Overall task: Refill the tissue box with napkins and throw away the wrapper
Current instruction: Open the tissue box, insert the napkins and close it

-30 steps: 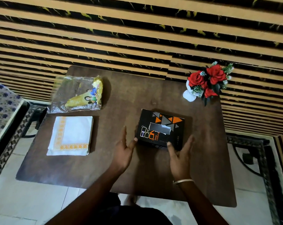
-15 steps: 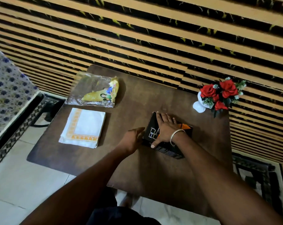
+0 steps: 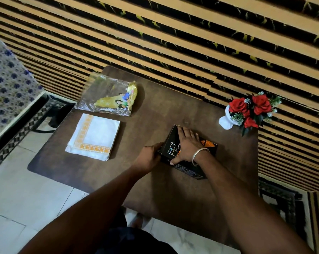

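I see the black tissue box (image 3: 189, 153) lying on the dark wooden table (image 3: 155, 189), right of its centre and toward the near half. My right hand (image 3: 187, 146) lies flat across the top of the box, fingers spread and pointing to the far left corner, thumb at the near edge, so the palm presses on it rather than closing around it. A metal bangle (image 3: 199, 155) sits on that wrist. My left hand (image 3: 148, 158) is at the box's left end, fingers curled against that side; I cannot tell whether they are pinching a flap or only resting on the cardboard. So the box sits directly under one hand and just right of the other, touched by both.

Well apart to the left, the stack of white napkins (image 3: 94, 137) with an orange border lies flat on the table. Just beyond it, at the far left corner, is the clear wrapper (image 3: 109, 97) with yellow print, flattened on the wood and partly over the edge. At the far right edge stands a white vase of red roses (image 3: 246, 110), near the striped wall (image 3: 173, 43).
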